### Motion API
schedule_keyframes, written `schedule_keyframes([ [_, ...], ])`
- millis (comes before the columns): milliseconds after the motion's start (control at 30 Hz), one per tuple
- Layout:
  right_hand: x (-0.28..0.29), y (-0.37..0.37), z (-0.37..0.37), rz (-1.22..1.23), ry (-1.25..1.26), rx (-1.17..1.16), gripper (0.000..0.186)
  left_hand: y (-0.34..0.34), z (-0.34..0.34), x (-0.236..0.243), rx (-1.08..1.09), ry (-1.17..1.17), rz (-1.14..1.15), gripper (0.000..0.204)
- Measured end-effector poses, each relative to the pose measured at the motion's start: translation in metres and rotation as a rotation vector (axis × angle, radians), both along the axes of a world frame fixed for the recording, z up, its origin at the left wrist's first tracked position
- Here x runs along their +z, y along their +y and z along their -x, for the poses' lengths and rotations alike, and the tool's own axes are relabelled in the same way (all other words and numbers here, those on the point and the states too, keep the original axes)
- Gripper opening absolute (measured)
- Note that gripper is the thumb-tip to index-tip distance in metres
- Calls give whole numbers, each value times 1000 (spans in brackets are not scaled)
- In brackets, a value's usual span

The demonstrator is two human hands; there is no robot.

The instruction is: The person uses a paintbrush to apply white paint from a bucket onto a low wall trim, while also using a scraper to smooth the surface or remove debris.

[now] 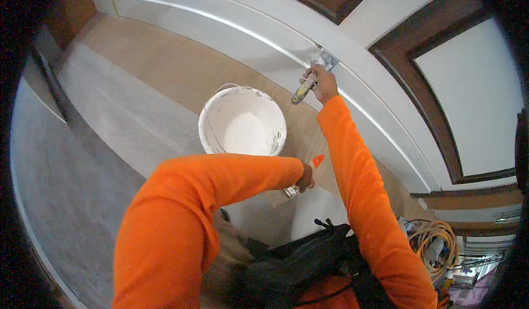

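Note:
My right hand [324,84] grips a putty knife [302,92] by its worn, paint-smeared handle. Its broad blade lies against the white moulding [286,51] low on the wall, with some white filler around it. Below it, near my body, my left hand [304,179] is closed around a paintbrush [291,191]. The brush's orange handle end shows above the fingers, and its metal band and bristles point down to the left. Between the wall and my left forearm stands a white bucket [208,135], its inside coated white and its thin wire handle tipped to the left.
Brown-framed white panels [408,50] line the wall above the moulding. Grey and tan flooring [127,119] stretches left. A coiled orange hose or cable [441,243] lies with clutter at the lower right. A black bag [308,262] hangs at my front.

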State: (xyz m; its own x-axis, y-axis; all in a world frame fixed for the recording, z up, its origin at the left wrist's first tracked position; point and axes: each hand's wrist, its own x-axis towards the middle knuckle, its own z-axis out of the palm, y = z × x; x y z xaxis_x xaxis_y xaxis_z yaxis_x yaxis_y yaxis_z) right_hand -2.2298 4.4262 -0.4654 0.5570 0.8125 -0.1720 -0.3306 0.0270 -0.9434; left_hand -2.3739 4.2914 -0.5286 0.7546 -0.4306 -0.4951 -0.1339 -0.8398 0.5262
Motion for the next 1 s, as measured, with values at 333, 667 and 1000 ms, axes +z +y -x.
schedule_keyframes([
  [333, 32, -15, -15, 109, -347, 125, 28, -6, 2, -41, -12, -492, -71, 14],
  [667, 4, -154, -16, 763, -676, 760, 38, 35, 15, -19, 138, -555, -60, 33],
  [1000, -23, -209, -13, 394, 37, 545, 26, 16, -10, -6, 432, -360, 153, 28],
])
